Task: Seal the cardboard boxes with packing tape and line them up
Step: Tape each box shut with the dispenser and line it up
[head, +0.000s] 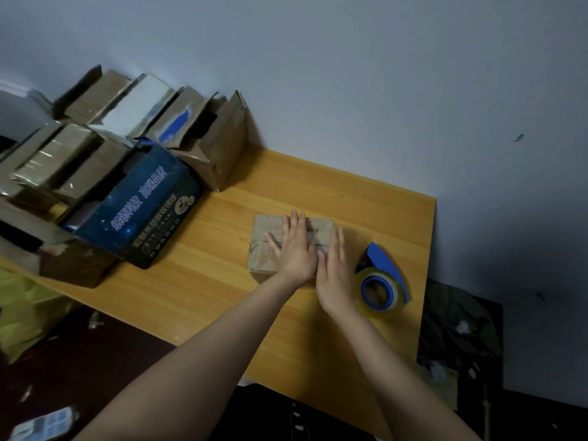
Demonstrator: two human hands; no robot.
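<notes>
Far left, I log a crumpled yellow plastic bag (25,313) below the edge of the table. Above it is a crowded heap of brown corrugated cardboard boxes (95,128), several with flaps open, some with glossy clear tape and one with a blue patch. Against the heap leans a dark blue printed carton (136,211). On it I read the pale characters 高端品质, but the smaller print is too blurred to read. All of this stands on an orange-yellow wood-grain table (222,297) with a smooth top. Right of centre on the table sits a small, squat brown cardboard box (265,253), flaps closed, well apart from the heap. My left hand (294,246) lies flat on its lid, fingers straight and spread, gripping nothing. My right hand (334,275) lies flat along the box's right edge, fingers straight and together, also holding nothing. Just beside that hand rests a blue plastic tape dispenser (380,281), its roll of clear packing tape on a blue core. Far right is a dark crinkled bag (458,329).
</notes>
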